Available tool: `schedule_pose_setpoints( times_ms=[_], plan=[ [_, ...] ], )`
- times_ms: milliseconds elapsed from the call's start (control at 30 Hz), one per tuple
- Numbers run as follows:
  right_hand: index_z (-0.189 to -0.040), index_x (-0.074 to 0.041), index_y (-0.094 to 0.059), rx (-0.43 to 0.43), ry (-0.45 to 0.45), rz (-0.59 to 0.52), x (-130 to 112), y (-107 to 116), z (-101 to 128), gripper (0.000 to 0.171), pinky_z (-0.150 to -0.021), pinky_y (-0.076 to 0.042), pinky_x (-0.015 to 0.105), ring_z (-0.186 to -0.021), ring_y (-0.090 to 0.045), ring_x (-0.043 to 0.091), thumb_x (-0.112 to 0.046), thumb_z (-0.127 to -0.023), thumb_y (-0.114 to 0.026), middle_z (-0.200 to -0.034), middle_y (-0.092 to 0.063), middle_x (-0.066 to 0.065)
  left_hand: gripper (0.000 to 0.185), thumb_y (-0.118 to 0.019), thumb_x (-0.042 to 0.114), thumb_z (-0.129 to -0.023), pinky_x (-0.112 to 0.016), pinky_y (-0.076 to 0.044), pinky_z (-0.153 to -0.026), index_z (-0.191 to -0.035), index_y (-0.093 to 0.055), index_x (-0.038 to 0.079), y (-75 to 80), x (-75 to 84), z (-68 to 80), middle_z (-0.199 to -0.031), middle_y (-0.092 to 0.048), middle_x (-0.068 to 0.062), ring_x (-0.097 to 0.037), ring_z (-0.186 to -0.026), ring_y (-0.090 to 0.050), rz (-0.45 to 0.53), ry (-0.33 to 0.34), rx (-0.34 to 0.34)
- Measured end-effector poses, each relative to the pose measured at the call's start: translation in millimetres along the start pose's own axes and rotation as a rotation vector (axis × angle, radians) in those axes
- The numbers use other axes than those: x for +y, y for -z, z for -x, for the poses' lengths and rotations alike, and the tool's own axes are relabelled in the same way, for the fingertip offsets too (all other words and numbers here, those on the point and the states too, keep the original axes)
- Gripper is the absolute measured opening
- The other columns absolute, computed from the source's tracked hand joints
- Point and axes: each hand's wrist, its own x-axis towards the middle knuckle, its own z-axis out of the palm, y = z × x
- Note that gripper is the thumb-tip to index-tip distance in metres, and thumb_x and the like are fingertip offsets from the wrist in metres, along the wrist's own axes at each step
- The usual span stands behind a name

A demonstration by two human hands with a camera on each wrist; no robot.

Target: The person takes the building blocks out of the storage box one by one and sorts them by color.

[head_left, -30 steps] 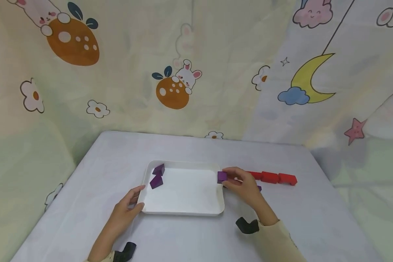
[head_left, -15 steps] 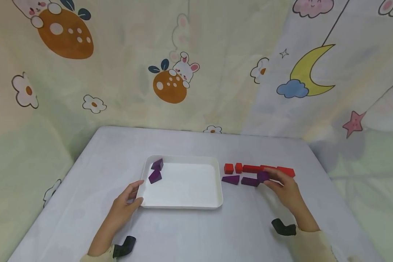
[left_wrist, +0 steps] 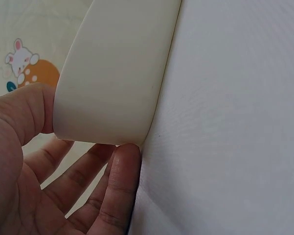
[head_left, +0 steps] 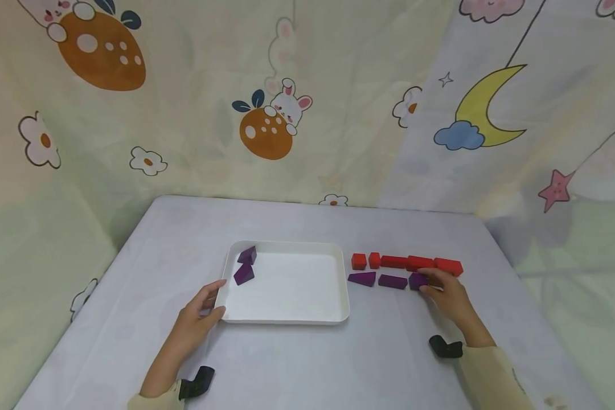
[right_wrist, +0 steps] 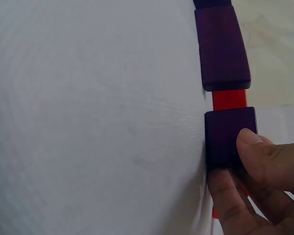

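Observation:
A white tray (head_left: 287,322) lies mid-table in the head view. My left hand (head_left: 197,316) holds its left side, thumb at the rim and fingertips against the outer wall, as the left wrist view shows. My right hand (head_left: 448,296) pinches a small purple block (right_wrist: 230,137) between thumb and fingers, down on the cloth. It stands at the right end of a row with a purple wedge-shaped block (head_left: 363,278) and a long purple block (head_left: 392,282). Two purple blocks, an upper one (head_left: 247,255) and a lower one (head_left: 244,274), lie at the tray's left.
Behind the purple row runs a line of several red blocks (head_left: 393,262), right of the tray. A white cloth (head_left: 287,364) covers the table. A cartoon-printed curtain (head_left: 200,102) hangs behind and at the sides.
My right hand has carried the purple block from the tray's right edge rightward to the row's end and lowered it. My left hand has stayed at the tray.

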Motion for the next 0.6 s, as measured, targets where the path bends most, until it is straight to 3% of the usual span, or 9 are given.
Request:
schedule_pose_setpoints(
  times_ms=[167, 367, 600],
  plan=[
    [-0.147, 0.006, -0.056, -0.011, -0.038, 0.041, -6.7, 4.2, 0.2, 0.048, -0.102, -0.052, 0.068, -0.132, -0.056, 0.060, 0.004, -0.101, -0.069, -0.143, -0.059, 0.038, 0.058, -0.065, 0.011, -0.106, -0.060, -0.053, -0.107, -0.161, -0.048, 0.013, -0.5, 1.0, 0.0, -0.154, -0.057, -0.027, -0.044, -0.136, -0.059, 0.003, 0.009, -0.004],
    [-0.145, 0.005, -0.059, 0.036, 0.044, 0.096, -48.1, 9.8, 3.1, 0.048, -0.100, -0.054, 0.063, -0.129, -0.059, 0.057, 0.001, -0.099, -0.073, -0.141, -0.062, 0.035, 0.058, -0.064, 0.011, -0.106, -0.060, -0.051, -0.109, -0.161, -0.048, 0.014, -0.4, 0.3, -0.3, -0.153, -0.057, -0.028, -0.044, -0.137, -0.058, -0.001, 0.011, -0.002],
    [-0.138, 0.004, -0.067, -0.039, 0.140, -0.082, -106.1, -21.4, -3.8, 0.039, -0.100, -0.057, 0.054, -0.128, -0.065, 0.048, -0.001, -0.100, -0.075, -0.136, -0.069, 0.027, 0.058, -0.065, 0.009, -0.105, -0.060, -0.051, -0.110, -0.161, -0.049, 0.013, 1.1, -1.2, 0.0, -0.151, -0.059, -0.028, -0.044, -0.136, -0.059, 0.013, -0.007, 0.009]
  ],
)
